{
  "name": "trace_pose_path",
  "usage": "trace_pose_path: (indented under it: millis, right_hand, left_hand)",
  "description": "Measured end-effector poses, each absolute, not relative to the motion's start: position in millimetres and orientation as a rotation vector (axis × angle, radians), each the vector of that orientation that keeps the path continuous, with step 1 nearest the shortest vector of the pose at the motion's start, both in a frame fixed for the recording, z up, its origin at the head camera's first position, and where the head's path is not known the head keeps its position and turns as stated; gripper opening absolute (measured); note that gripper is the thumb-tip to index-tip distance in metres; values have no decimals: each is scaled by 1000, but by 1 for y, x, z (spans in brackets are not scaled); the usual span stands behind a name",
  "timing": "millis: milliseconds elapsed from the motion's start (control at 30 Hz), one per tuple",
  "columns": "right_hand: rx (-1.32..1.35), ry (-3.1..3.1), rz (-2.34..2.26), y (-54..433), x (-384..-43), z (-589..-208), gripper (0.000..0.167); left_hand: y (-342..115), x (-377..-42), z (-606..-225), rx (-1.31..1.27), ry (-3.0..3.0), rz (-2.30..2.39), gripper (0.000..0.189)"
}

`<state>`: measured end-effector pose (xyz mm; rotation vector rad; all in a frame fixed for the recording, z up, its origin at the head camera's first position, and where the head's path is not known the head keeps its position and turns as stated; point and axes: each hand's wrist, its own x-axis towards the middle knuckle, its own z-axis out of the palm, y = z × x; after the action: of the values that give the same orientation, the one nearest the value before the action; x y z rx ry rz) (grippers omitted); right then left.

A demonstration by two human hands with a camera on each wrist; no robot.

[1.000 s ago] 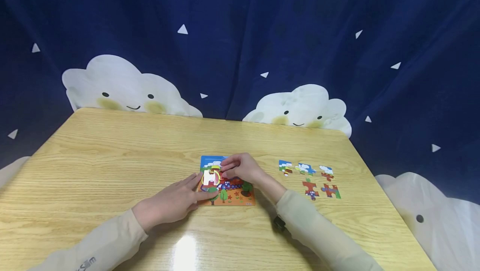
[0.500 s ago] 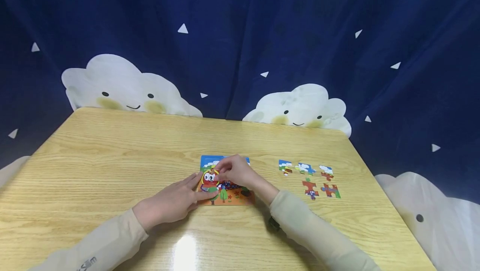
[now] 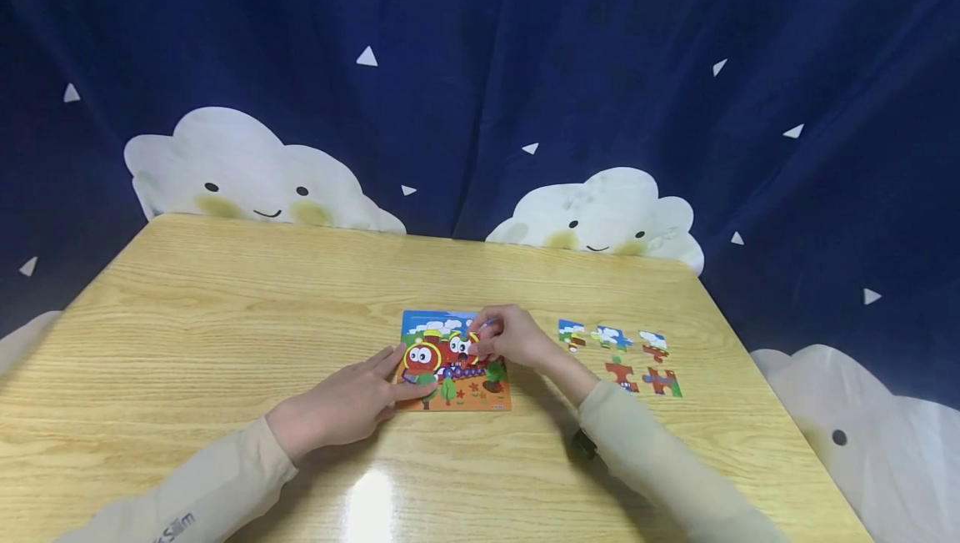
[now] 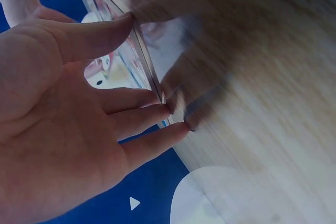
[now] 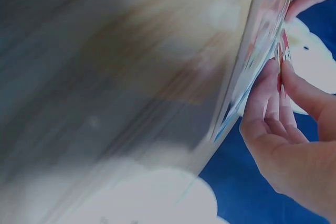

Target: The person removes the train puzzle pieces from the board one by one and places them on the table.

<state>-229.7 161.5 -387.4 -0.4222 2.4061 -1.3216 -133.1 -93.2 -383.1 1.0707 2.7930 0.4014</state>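
Observation:
A colourful picture puzzle board [image 3: 450, 399] lies on the table, showing red cartoon characters with big eyes, trees and clouds. My left hand [image 3: 347, 401] rests at its left edge, fingers extended, with the thumb over the lower left corner. In the left wrist view the fingertips of that hand [image 4: 89, 103] touch the board's rim. Over the board's right half, my right hand [image 3: 513, 339] pinches a puzzle piece [image 3: 460, 345] with a cartoon face. The right wrist view shows this thin piece [image 5: 283, 51] tilted up between thumb and fingers, near the board surface [image 5: 257, 51].
Several loose puzzle pieces lie to the right of the board, among them a cloud piece [image 3: 611, 336] and a red and green one [image 3: 663, 382]. The wooden table [image 3: 247, 293] ends at a dark blue curtain [image 3: 450, 67] with white clouds.
My right hand moved left over the left-hand face, then back right with the piece. A white jigsaw-shaped patch there has given way to the printed eyes. My left hand stayed put.

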Motion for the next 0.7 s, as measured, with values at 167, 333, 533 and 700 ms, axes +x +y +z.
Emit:
trace_pose_path:
  millis: [167, 333, 533, 700]
  right_hand:
    - [-372, 2359, -1349, 193, -230, -385, 16]
    - [-358, 2429, -1260, 227, -230, -383, 17]
    - [-313, 2480, -1166, 263, -224, -383, 14]
    - [-311, 2551, -1064, 283, -216, -379, 14]
  left_hand:
    - [-94, -133, -382, 1062, 2788, 411, 55]
    - [-94, -133, -382, 1078, 2798, 406, 55]
    - [-94, -134, -383, 1072, 2796, 415, 55]
    - [-94, -134, -384, 1069, 2797, 417, 55]
